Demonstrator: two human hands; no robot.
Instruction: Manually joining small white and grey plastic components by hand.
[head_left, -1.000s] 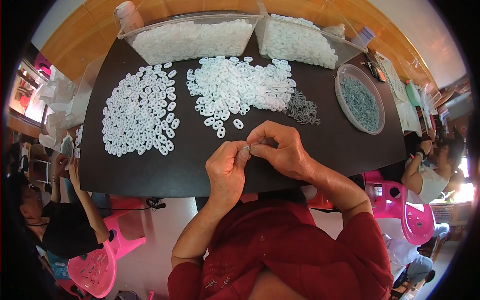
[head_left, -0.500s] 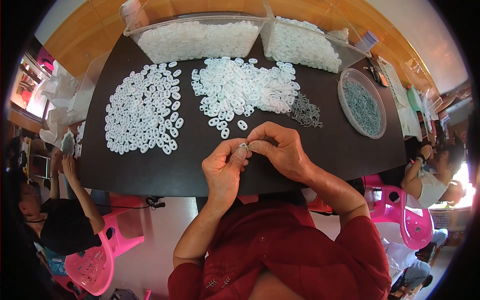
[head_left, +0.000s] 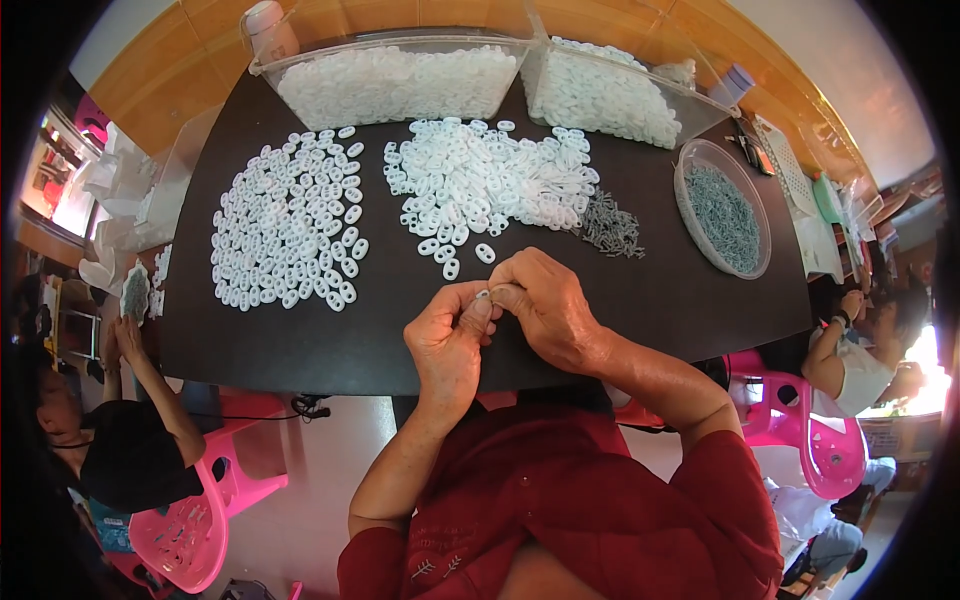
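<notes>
Hands [head_left: 505, 320] barely shifted | white pieces [head_left: 480, 185] ahead | screws [head_left: 610, 228] right

We saw both hands, left hand [head_left: 447, 338] and right hand [head_left: 548, 308], meeting over a small white piece [head_left: 484, 295] above the dark table [head_left: 640, 290]; white oval pieces [head_left: 288, 225], grey screws [head_left: 610, 228] beyond.

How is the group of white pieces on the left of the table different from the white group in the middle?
The left group lies flat in one layer, pieces mostly apart; the middle group is heaped and overlapping. The left group stands alone; the middle group touches a small pile of grey metal parts. Both are the same small white oval pieces on the black table.
</notes>
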